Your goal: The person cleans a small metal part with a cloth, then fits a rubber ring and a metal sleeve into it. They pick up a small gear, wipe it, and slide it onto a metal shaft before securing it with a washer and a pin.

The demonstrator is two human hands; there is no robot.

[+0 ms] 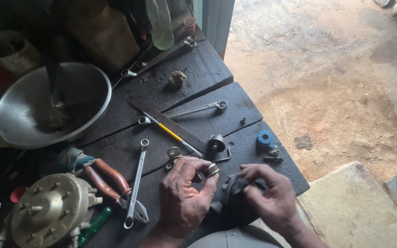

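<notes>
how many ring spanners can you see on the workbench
4. One lies at the back by the clear bottle, one in the middle beside the flat file, one crosses under that file, and one lies near the pliers. Clutter at left may hide more.

Small knurled metal ring (pixel 211 170) in left hand (pixel 182 197), dark rag (pixel 233 195) in right hand (pixel 272 195).

Dark plank workbench (pixel 198 73) strewn with spanners (pixel 135 183), red-handled pliers (pixel 109 177), a metal bowl (pixel 88 82) — and a blue ring (pixel 264 138) at the edge.
</notes>
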